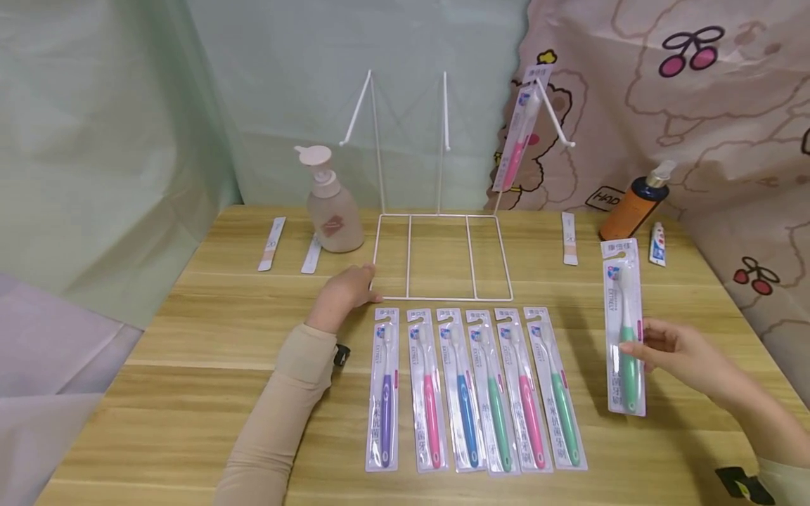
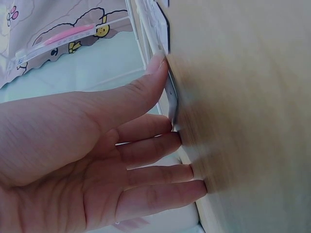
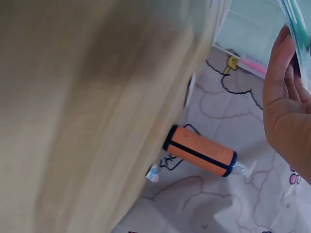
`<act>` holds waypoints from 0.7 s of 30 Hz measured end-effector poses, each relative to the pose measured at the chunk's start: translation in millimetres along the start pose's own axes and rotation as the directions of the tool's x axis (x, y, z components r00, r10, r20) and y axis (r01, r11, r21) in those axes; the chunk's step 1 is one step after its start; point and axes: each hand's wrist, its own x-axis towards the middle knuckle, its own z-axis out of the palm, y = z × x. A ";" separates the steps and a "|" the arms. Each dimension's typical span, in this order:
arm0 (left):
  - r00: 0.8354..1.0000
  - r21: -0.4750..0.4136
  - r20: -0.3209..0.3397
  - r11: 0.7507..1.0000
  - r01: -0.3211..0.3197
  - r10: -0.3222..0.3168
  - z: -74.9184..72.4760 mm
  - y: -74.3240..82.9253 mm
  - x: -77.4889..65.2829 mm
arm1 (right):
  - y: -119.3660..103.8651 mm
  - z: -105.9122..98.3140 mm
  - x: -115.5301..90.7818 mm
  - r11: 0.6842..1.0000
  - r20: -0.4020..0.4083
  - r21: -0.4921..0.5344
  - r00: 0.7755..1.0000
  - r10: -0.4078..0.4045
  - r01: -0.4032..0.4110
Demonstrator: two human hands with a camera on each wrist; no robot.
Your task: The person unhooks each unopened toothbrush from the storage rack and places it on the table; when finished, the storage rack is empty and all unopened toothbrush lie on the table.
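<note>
My right hand (image 1: 686, 355) pinches a packaged green toothbrush (image 1: 626, 337), thumb across its front, and holds it upright above the right of the table; its green handle also shows at the edge of the right wrist view. My left hand (image 1: 344, 295) rests at the front left corner of a white wire display rack (image 1: 443, 299), fingers extended and fingertips down at the tabletop (image 2: 243, 121). Several packaged toothbrushes lie in a row before the rack, among them a purple one (image 1: 384, 400) and a blue one (image 1: 467, 414). A packaged pink toothbrush (image 1: 517, 151) hangs on the rack's right hook.
A pale pump bottle (image 1: 335, 211) stands left of the rack, by two slim sachets. Another sachet (image 1: 569, 239), an orange pump bottle (image 1: 633, 207) and a small toothpaste tube (image 1: 658, 244) are at the right. Two bare hooks project forward from the rack's left and middle uprights.
</note>
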 end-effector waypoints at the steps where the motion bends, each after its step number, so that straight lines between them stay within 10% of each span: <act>1: 1.000 0.002 -0.001 1.000 -0.001 0.001 -0.2 0.2 -0.4 | 1.8 1.7 -1.3 1.000 0.017 0.015 1.000 0.009 -0.009; 21: 1.000 0.026 -0.003 0.999 -0.025 0.025 0.0 -0.6 2.1 | 32.7 17.9 -0.5 0.966 0.389 0.250 0.921 -0.041 -0.063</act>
